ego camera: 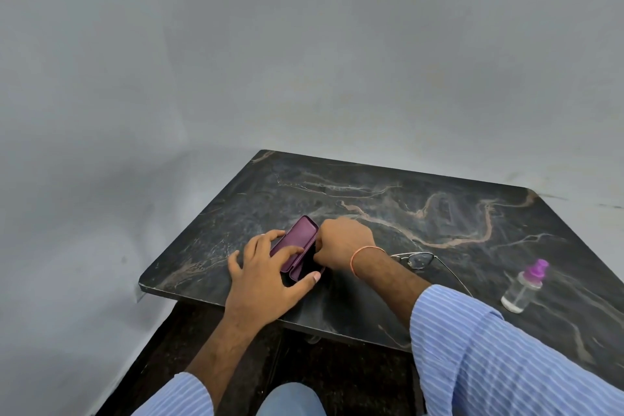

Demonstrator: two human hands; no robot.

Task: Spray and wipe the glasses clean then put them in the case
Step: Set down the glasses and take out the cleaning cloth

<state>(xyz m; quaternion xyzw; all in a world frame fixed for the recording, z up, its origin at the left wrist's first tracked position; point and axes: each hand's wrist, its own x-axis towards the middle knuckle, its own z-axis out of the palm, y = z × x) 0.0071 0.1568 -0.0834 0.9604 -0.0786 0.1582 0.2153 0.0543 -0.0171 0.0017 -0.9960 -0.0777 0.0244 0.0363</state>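
A maroon glasses case (297,240) lies open near the table's left front, its lid raised. My left hand (266,275) grips the case, fingers on the lid and thumb at its near end. My right hand (344,243) reaches down into the case's dark inside with curled fingers; what it touches is hidden. The thin-framed glasses (420,260) lie on the table just right of my right wrist, one temple arm stretching toward the front edge. A clear spray bottle (525,287) with a purple nozzle stands further right.
The dark marble table (439,199) stands against grey walls at the back and left. Its front-left corner is close to the case. My knee shows below the front edge. No cloth is visible.
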